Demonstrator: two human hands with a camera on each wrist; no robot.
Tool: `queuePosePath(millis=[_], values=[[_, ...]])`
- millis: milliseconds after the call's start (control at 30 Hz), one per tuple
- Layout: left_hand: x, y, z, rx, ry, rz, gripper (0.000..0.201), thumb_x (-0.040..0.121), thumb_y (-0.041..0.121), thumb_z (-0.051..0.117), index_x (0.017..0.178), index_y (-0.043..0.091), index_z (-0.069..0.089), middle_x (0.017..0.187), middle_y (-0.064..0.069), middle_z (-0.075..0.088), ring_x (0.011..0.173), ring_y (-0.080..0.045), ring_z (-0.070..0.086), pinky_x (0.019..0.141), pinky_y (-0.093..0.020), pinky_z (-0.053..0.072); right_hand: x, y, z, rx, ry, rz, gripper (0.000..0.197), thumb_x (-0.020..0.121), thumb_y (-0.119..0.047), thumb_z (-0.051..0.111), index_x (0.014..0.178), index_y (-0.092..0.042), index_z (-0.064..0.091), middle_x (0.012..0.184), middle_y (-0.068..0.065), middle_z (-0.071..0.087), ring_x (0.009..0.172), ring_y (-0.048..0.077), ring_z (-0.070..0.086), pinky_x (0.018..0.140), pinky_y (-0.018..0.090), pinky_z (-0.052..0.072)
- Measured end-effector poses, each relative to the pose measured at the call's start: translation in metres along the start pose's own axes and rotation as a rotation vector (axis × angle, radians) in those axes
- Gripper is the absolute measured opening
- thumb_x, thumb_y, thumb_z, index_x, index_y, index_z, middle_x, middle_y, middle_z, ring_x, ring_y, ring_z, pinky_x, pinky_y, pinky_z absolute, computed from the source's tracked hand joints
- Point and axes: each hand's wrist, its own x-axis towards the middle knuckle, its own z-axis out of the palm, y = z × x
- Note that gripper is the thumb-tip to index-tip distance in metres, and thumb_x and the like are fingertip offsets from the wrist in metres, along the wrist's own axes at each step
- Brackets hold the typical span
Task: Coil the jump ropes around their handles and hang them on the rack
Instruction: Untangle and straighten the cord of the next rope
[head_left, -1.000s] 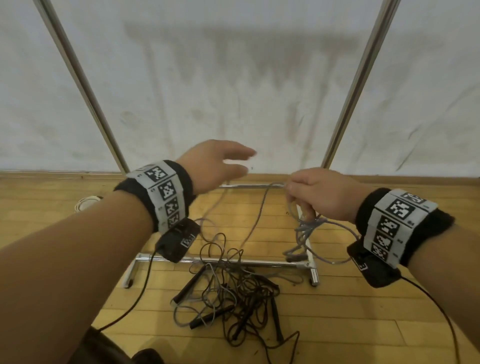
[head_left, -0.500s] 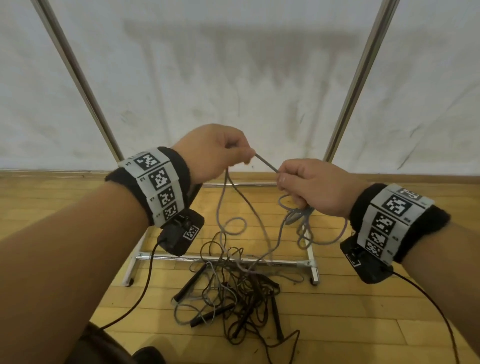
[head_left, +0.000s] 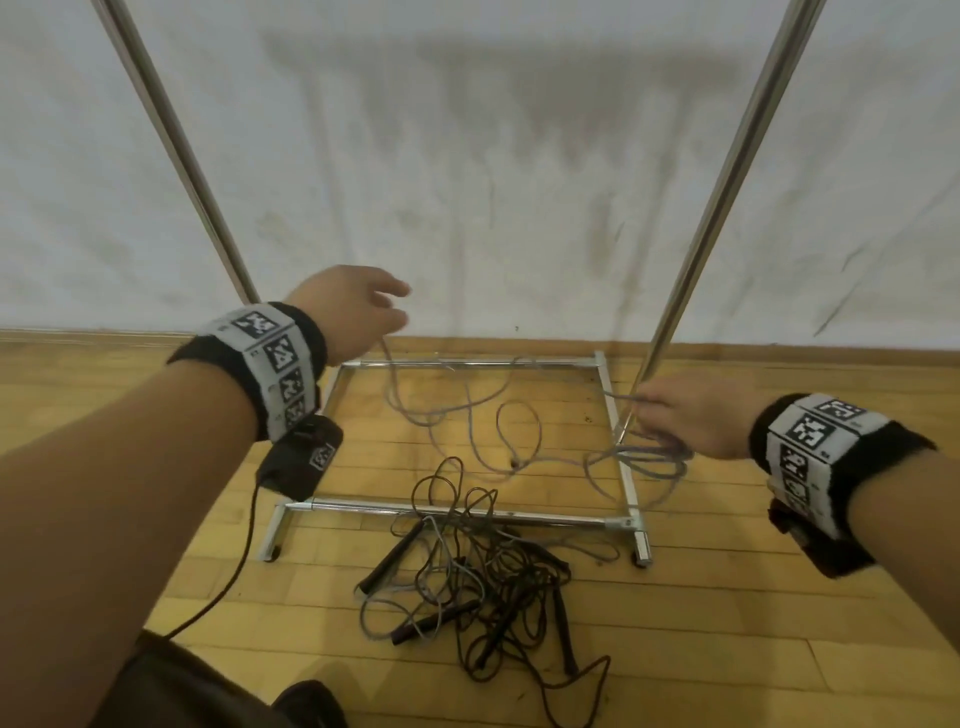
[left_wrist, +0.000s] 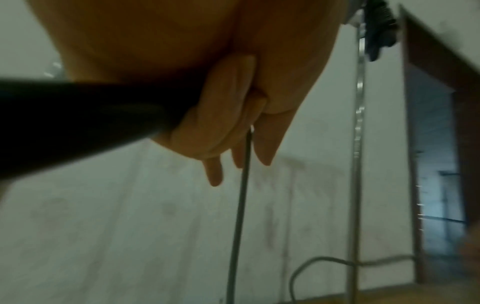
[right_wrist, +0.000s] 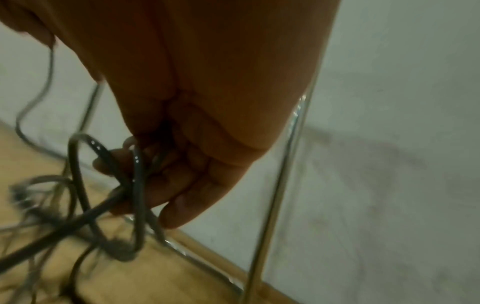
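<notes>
A grey jump rope (head_left: 647, 457) runs between my two hands. My left hand (head_left: 395, 306) is raised in front of the rack's left upright (head_left: 176, 140) and pinches one strand. In the left wrist view that strand (left_wrist: 241, 195) drops straight down from between the fingers (left_wrist: 214, 174) of the left hand (left_wrist: 241, 156). My right hand (head_left: 675, 421), low beside the right upright (head_left: 727, 171), grips several coils of the same rope. The right wrist view shows the right hand (right_wrist: 161, 185) with its fingers curled round the loops (right_wrist: 137, 185). The rope's slack sags over the rack's base. Its handles are hidden.
The rack's chrome base frame (head_left: 457, 512) lies on the wooden floor against a white wall. A tangled pile of dark and grey ropes (head_left: 483, 587) with black handles (head_left: 389, 558) sits just in front of the base. A black cable trails from my left wrist.
My hands, close together with a short taut stretch between them, have drawn apart: left hand up and left, right hand down and right. The rope between them now hangs slack.
</notes>
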Motion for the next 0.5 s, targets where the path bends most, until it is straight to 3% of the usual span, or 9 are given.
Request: queuePosePath(millis=[100,167,233,300,367,433,500], values=[[-0.013,0.035,0.017,-0.018,-0.144,0.226,0.028,0.098,0.039,0.070,0.124,0.048,0.068,0.112,0.030,0.069,0.103,0.009,0.062,0.081,-0.017,0.041,0.000,-0.030,-0.013,0.034,0.056,-0.095,0.033,0.108,-0.033,0.043,0.079,-0.023,0.056,0.070,-0.002,0.067,0.067,0.012,0.062,0.061,0.025,0.041],[-0.021,0.052,0.027,-0.044,-0.226,0.317,0.024,0.097,0.043,0.071,0.119,0.052,0.068,0.109,0.034,0.071,0.105,0.016,0.059,0.087,-0.015,0.038,-0.002,-0.044,-0.021,0.091,0.078,-0.132,0.030,0.108,-0.035,0.044,0.083,-0.023,0.057,0.069,-0.002,0.066,0.063,0.013,0.066,0.059,0.026,0.046],[-0.024,0.062,0.034,-0.059,-0.286,0.353,0.025,0.094,0.045,0.074,0.118,0.050,0.069,0.106,0.034,0.073,0.100,0.013,0.064,0.086,-0.017,0.042,-0.005,-0.054,-0.029,0.133,0.138,-0.142,0.030,0.107,-0.036,0.045,0.084,-0.024,0.059,0.072,-0.004,0.062,0.061,0.014,0.066,0.056,0.027,0.047],[-0.025,0.065,0.036,0.020,-0.347,0.335,0.033,0.090,0.050,0.077,0.122,0.049,0.068,0.103,0.030,0.074,0.095,0.008,0.066,0.081,-0.021,0.046,-0.008,-0.057,-0.037,0.172,0.231,-0.135,0.030,0.107,-0.039,0.044,0.085,-0.027,0.061,0.075,-0.004,0.062,0.059,0.012,0.068,0.056,0.028,0.046],[-0.024,0.060,0.032,0.202,-0.408,0.276,0.043,0.085,0.061,0.078,0.125,0.048,0.066,0.098,0.025,0.070,0.091,0.004,0.062,0.084,-0.028,0.047,-0.011,-0.055,-0.043,0.242,0.313,-0.125,0.030,0.107,-0.041,0.042,0.089,-0.029,0.063,0.075,-0.001,0.066,0.054,0.009,0.070,0.055,0.029,0.045],[-0.022,0.051,0.025,0.399,-0.473,0.194,0.041,0.080,0.067,0.078,0.113,0.043,0.070,0.090,0.022,0.069,0.088,0.001,0.059,0.085,-0.034,0.047,-0.010,-0.048,-0.046,0.263,0.383,-0.113,0.031,0.107,-0.039,0.042,0.090,-0.027,0.065,0.070,0.001,0.065,0.046,0.007,0.065,0.050,0.026,0.045],[-0.017,0.043,0.017,0.531,-0.498,0.123,0.033,0.080,0.065,0.080,0.094,0.035,0.077,0.077,0.019,0.072,0.081,-0.002,0.062,0.075,-0.031,0.046,-0.007,-0.039,-0.046,0.249,0.444,-0.082,0.031,0.106,-0.037,0.043,0.091,-0.022,0.065,0.063,0.000,0.060,0.039,0.003,0.055,0.044,0.024,0.041]])
